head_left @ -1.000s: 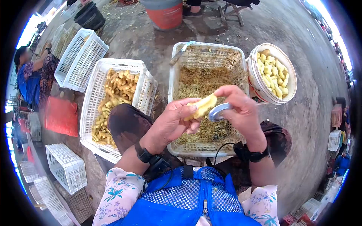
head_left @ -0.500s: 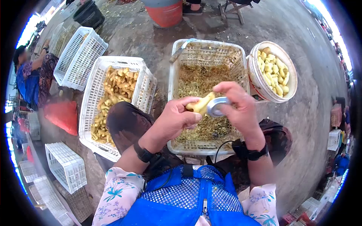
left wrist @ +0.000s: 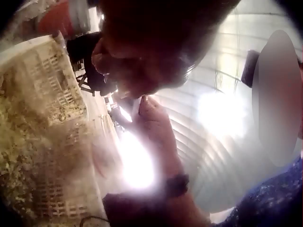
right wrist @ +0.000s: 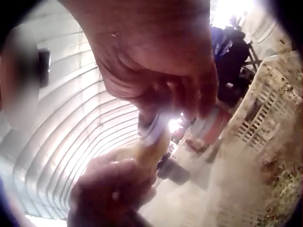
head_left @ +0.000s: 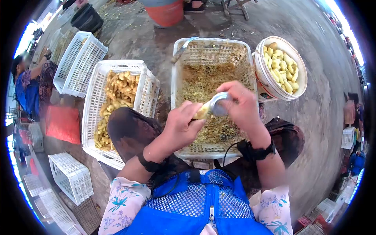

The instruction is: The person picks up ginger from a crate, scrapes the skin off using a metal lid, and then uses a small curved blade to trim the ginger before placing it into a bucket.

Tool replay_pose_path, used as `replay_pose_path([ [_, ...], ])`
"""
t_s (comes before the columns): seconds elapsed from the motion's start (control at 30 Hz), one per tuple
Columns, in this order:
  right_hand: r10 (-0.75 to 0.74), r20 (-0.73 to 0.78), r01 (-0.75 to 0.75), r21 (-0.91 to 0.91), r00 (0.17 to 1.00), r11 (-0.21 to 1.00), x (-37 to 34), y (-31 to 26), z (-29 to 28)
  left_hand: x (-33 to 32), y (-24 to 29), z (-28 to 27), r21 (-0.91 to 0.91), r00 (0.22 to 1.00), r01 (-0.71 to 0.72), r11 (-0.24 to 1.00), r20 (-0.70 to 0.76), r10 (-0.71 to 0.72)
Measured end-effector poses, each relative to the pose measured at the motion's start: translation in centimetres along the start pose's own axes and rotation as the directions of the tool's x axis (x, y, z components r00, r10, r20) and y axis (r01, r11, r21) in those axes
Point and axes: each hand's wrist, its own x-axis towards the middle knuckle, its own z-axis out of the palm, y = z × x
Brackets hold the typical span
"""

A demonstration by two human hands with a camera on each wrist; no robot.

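In the head view my left hand grips a yellow piece of ginger, much of it hidden by the fingers. My right hand holds a round silvery metal ring against the ginger's right end. Both hands are above a white plastic basket with scraps of peel in it. In the right wrist view the ring lies at the ginger, right above the left hand. The left wrist view is dark and glary, and the ginger barely shows.
Left, a white crate holds brownish ginger. Right, a white bucket holds pale peeled ginger. A wooden-handled tool leans on the basket's far left corner. Other crates, a red sack and a seated person are farther left.
The left hand has turned over the ginger, so less of it shows. The ring has swung from the ginger's lower right side up to its right end. The head view has shifted slightly.
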Motion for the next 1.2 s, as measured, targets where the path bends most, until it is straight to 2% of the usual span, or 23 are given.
replay_pose_path([
  [0.03, 0.049, -0.051, -0.051, -0.021, 0.997, 0.998, 0.4, 0.6, -0.4, -0.1, -0.3, 0.0, 0.023, 0.999, -0.031, 0.999, -0.014, 0.031],
  [0.07, 0.034, -0.137, -0.059, -0.181, 0.990, 0.982, 1.0, 1.3, -1.1, -0.1, -0.5, -0.2, 0.052, 0.998, -0.061, 0.997, -0.030, 0.063],
  [0.13, 0.240, -0.072, -0.231, 0.113, 0.968, 0.966, 1.1, 1.4, -2.4, 0.0, -0.3, -0.5, 0.069, 0.999, -0.036, 0.997, -0.029, 0.038],
  [0.23, -0.107, 0.010, 0.106, 0.058, 0.994, 0.993, 0.1, -0.3, -0.7, 0.0, -0.4, -0.1, 0.117, 0.999, -0.012, 0.993, -0.031, 0.015],
  [0.27, -0.114, 0.063, 0.111, 0.059, 0.991, 0.992, -0.2, -0.9, 0.2, -0.1, -0.4, 0.1, 0.137, 1.000, -0.012, 0.990, -0.024, 0.015],
  [0.33, -0.076, 0.117, 0.064, 0.107, 0.990, 0.992, -0.6, -1.1, 1.6, 0.0, -0.4, 0.0, 0.185, 0.998, -0.065, 0.981, -0.013, 0.068],
  [0.43, -0.041, 0.086, 0.038, 0.030, 0.995, 0.999, 0.1, 0.7, 0.8, 0.3, 0.0, 0.2, 0.238, 0.990, -0.128, 0.963, -0.025, 0.137],
  [0.57, 0.034, 0.073, -0.037, 0.042, 0.997, 0.998, 0.0, 1.0, 0.9, 0.5, -0.5, 0.6, 0.271, 0.983, -0.160, 0.949, -0.041, 0.177],
  [0.7, 0.116, -0.046, -0.117, -0.017, 0.992, 0.993, 0.1, 1.8, 0.0, 0.1, -0.5, 0.7, 0.266, 0.990, -0.137, 0.954, 0.002, 0.142],
  [0.77, 0.167, -0.149, -0.180, -0.074, 0.975, 0.981, 0.5, 2.5, -1.6, 0.0, -0.8, 0.3, 0.180, 0.992, -0.110, 0.977, -0.042, 0.120],
  [0.8, 0.186, -0.107, -0.184, 0.028, 0.977, 0.983, 0.6, 1.9, -1.6, -0.2, -0.8, 0.2, 0.137, 0.993, -0.094, 0.986, -0.064, 0.103],
  [0.87, 0.212, -0.016, -0.203, 0.230, 0.977, 0.952, 0.5, 0.2, -1.3, -0.2, -1.0, 0.2, 0.177, 0.992, -0.088, 0.980, -0.072, 0.102],
  [0.9, 0.134, 0.047, -0.139, 0.142, 0.990, 0.980, 0.4, -0.3, -0.7, -0.2, -1.0, 0.4, 0.190, 0.994, -0.081, 0.978, -0.060, 0.094],
  [1.0, 0.084, 0.177, -0.120, 0.202, 0.981, 0.972, -0.1, -0.2, 1.8, -0.1, -0.8, 0.4, 0.246, 0.991, -0.122, 0.962, -0.027, 0.133],
  [1.03, 0.041, 0.152, -0.067, 0.173, 0.987, 0.983, 0.1, 1.1, 1.6, -0.1, -0.6, 0.5, 0.264, 0.988, -0.145, 0.953, -0.019, 0.156],
  [1.07, 0.001, 0.086, -0.006, 0.052, 0.996, 0.999, 0.6, 2.9, 1.2, -0.1, -0.7, 0.6, 0.222, 0.990, -0.129, 0.966, -0.022, 0.138],
  [1.13, 0.129, -0.064, -0.135, -0.101, 0.990, 0.986, 1.5, 3.3, -0.4, 0.0, -0.7, 0.6, 0.146, 0.994, -0.095, 0.985, -0.040, 0.102],
  [1.17, 0.208, -0.057, -0.207, 0.014, 0.977, 0.978, 1.5, 3.2, -1.0, -0.1, -0.3, 0.2, 0.034, 0.999, 0.040, 0.999, -0.002, -0.040],
  [1.2, 0.285, -0.040, -0.278, 0.129, 0.958, 0.952, 1.5, 2.6, -1.8, 0.1, -0.2, -0.3, -0.013, 0.993, 0.115, 0.993, 0.028, -0.114],
])
